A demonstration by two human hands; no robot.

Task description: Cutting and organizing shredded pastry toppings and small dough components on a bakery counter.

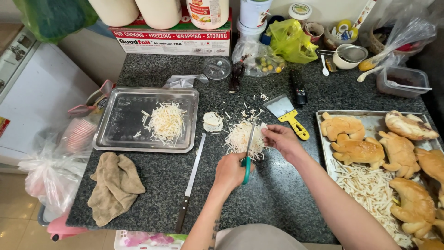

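A speckled dark granite counter [277, 194] is seen. Green-handled scissors [248, 155] are gripped closed-fisted by the left hand [230, 171]; a pale strip [257, 135] is pinched by the right hand [283, 140].

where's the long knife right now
In the head view the long knife lies on the dark counter, left of the left hand, between the brown cloth and the pile of shreds.

Both forearms are showing bare, no sleeves, watch or rings; the left forearm [209, 221] is bearing a dark tattoo near the near edge.
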